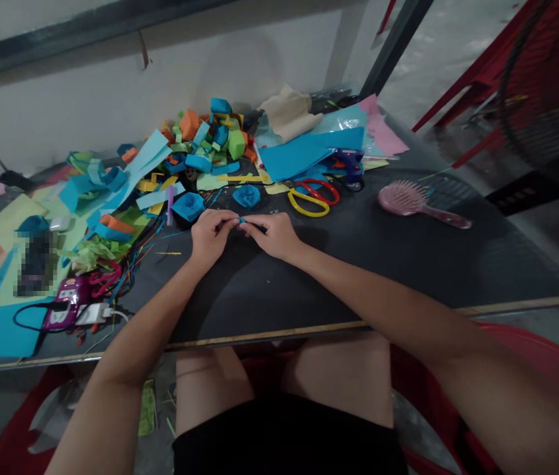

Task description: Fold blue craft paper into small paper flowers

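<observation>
My left hand [211, 239] and my right hand [273, 234] meet over the dark table, fingertips pinched together. Between them is a small piece of blue paper [242, 220], mostly hidden by the fingers. Just beyond my hands sit two blue folded paper shapes, one [189, 206] by my left knuckles and another [246, 195] behind the fingertips. Scissors with red and yellow handles [309, 201] lie a little past my right hand. A thin yellow paper strip [168, 253] rests on the table left of my left hand.
A heap of coloured folded paper pieces [210, 135] stands against the wall. Blue paper sheets [309, 153] lie at the back right, near a pink hairbrush [408, 200]. Paper scraps, a purple device [66, 300] and a white plug [92, 314] crowd the left. A fan [551, 99] stands at right.
</observation>
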`<state>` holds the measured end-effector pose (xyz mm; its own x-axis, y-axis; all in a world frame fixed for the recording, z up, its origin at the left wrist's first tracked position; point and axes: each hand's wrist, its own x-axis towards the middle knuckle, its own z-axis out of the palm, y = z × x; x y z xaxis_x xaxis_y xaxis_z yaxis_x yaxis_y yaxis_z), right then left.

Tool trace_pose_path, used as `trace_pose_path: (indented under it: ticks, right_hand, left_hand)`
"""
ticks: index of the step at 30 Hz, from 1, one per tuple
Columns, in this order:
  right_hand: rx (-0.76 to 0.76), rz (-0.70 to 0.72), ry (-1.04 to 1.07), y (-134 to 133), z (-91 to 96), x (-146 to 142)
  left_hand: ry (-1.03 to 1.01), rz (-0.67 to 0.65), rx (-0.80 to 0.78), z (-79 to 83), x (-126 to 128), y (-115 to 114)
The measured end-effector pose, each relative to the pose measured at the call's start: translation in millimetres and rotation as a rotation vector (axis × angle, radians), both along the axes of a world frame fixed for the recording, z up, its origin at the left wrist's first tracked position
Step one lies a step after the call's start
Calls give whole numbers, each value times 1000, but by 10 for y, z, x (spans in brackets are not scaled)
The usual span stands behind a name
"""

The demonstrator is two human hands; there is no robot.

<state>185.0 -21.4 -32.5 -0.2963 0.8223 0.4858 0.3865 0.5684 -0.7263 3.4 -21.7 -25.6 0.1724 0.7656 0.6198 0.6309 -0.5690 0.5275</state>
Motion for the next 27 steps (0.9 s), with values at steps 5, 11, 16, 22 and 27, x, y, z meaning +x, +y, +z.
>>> trace_pose_path:
  ticks: [5,11,16,22,27]
  right_hand:
    - [-41,71,2,9,39,18]
    - [-97,148,19,20,87,44]
    - [-123,187,29,33,97,80]
    - [-306,230,194,56,34,45]
    - [-530,257,391,155,-6,12]
  left_hand:
    - [4,-24,30,19,-3,-2]
    - [55,-52,69,17,-19,15]
    - [67,-81,46,16,-12,14]
    - [-157,-116,-149,-28,-11,30]
    - [-419,-188,-494,-110,-45,125]
